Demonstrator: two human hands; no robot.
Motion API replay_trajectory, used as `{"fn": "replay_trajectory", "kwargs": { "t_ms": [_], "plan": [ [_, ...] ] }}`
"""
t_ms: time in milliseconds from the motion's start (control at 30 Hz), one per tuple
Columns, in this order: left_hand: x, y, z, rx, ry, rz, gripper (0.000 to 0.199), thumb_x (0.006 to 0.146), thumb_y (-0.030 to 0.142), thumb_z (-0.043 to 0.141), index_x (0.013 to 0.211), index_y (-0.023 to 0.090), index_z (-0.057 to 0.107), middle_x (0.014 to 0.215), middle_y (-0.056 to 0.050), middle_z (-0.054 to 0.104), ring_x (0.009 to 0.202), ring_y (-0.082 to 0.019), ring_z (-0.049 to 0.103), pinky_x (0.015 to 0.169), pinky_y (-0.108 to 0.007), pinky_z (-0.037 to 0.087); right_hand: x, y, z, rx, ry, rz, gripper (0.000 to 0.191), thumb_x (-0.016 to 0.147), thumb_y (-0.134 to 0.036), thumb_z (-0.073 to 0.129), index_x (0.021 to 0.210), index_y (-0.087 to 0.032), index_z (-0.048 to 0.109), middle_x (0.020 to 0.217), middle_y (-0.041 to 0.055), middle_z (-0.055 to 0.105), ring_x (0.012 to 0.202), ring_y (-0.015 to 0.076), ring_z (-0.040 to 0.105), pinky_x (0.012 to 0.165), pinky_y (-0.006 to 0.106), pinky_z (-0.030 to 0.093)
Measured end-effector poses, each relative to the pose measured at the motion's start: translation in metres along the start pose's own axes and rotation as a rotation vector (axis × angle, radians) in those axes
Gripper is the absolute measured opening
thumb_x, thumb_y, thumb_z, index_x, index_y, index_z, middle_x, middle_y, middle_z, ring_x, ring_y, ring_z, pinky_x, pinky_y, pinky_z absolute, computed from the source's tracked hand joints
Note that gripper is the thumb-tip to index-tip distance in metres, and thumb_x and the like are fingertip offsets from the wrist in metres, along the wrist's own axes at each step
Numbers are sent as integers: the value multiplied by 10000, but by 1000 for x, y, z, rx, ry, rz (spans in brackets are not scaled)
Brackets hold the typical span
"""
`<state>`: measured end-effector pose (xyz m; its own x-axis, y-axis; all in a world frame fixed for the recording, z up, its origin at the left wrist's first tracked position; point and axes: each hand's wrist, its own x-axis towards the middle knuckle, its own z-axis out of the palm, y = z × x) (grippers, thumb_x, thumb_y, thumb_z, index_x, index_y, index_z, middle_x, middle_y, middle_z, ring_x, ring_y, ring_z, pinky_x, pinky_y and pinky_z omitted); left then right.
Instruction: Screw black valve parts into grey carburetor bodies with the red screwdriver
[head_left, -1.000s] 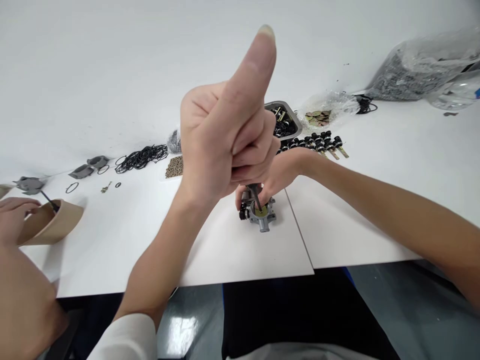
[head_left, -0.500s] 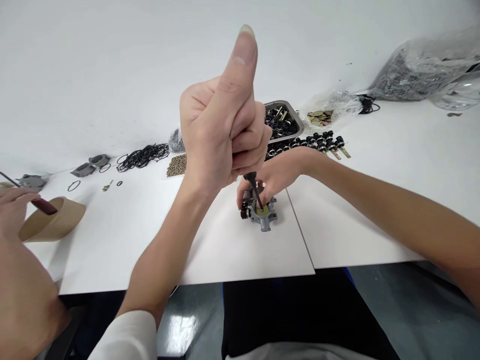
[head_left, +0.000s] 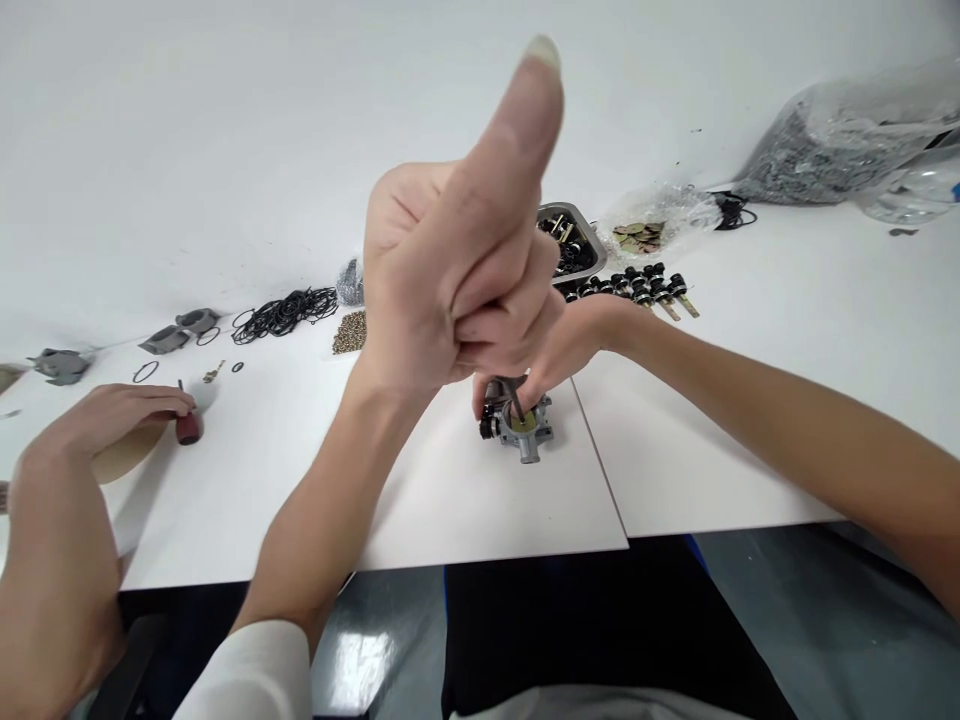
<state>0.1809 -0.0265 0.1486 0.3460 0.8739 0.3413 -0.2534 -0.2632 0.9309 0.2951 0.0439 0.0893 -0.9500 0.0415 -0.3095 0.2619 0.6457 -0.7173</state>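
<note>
My left hand (head_left: 457, 275) is closed in a fist around a screwdriver (head_left: 515, 399), thumb sticking up. Its handle is hidden inside the fist; the dark shaft slants down to a brass-coloured disc (head_left: 532, 422). That disc sits in the bore of a small grey metal throttle body (head_left: 530, 447) lying on the table. From behind, my right hand (head_left: 574, 335) grips the throttle body, fingers on its far and left sides, partly hidden by my left hand. A black knob-like fitting (head_left: 489, 427) projects from the body's left side.
At left, a co-worker's hand (head_left: 124, 415) holds a dark red-handled tool (head_left: 187, 428) beside a tan ring-shaped piece (head_left: 131, 450). Behind are black rings (head_left: 281, 318), small brass screws (head_left: 349, 332), a metal tray (head_left: 596, 248), black-capped shafts (head_left: 660, 285) and bagged discs (head_left: 637, 236).
My left fist has turned and tilted, its thumb swinging rightward, and sits slightly lower over the throttle body. My right hand holds still. The co-worker's hand and tool have moved right.
</note>
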Motion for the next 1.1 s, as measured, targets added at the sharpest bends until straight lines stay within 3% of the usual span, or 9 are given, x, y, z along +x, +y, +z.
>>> {"fn": "replay_trajectory", "kwargs": {
  "t_ms": [233,333,400,433,533,600,733,867,1100],
  "plan": [
    [-1,-2,7,-74,-76,60,710,911,549,575,475,208,131,370,60,156,260,-16,102,258,-210,25,3,1,2,8,-6,-29,449,819,-148,615,1262,-176,681,1180,40,684,1015,189,619,832,288,478],
    [-2,4,5,-10,106,110,666,999,445,446,454,215,139,390,56,133,252,-29,154,242,-215,56,-1,5,0,31,-2,-33,442,827,-173,632,1266,-175,671,1168,48,693,1002,189,626,827,286,475],
    [-4,13,-6,24,202,162,622,1052,386,265,466,220,140,432,51,93,275,-29,158,247,-203,96,-10,5,-5,4,53,-9,448,844,-280,669,1284,-201,653,1205,53,677,1028,196,621,817,288,469],
    [-5,18,-15,20,194,197,597,1061,362,204,484,218,147,459,50,88,292,-25,154,255,-187,124,-15,4,-8,-27,105,15,460,846,-350,684,1284,-217,648,1225,55,664,1044,203,615,807,290,464],
    [-10,31,-46,-70,26,391,542,1063,370,281,548,210,222,492,69,176,305,9,189,270,-135,197,-31,-8,-13,-147,253,100,408,837,-456,688,1171,-221,687,1172,63,659,1000,200,603,754,293,437],
    [-15,37,-62,-76,-11,467,490,1045,388,377,597,206,297,518,80,268,321,23,264,279,-120,220,-34,-21,-8,-190,248,133,273,855,-401,662,1025,-193,710,1028,59,667,873,167,591,702,287,403],
    [-24,41,-67,-45,132,461,400,1057,230,267,661,208,324,559,73,271,349,24,311,302,-121,201,-27,-40,15,-239,171,245,60,829,-180,597,772,-161,598,782,13,573,603,86,437,571,279,272],
    [-28,43,-58,-16,173,410,409,1050,198,187,661,208,314,560,59,217,348,18,299,321,-118,193,-22,-42,32,-337,219,309,203,769,-65,538,688,-164,381,670,-18,402,545,69,257,551,301,164],
    [-30,44,-63,-92,187,424,430,1073,245,202,681,203,375,552,71,312,350,11,315,294,-145,206,-20,-42,29,-342,168,322,345,759,-63,587,658,-170,276,611,-31,245,577,75,172,580,311,123]
  ]
}}
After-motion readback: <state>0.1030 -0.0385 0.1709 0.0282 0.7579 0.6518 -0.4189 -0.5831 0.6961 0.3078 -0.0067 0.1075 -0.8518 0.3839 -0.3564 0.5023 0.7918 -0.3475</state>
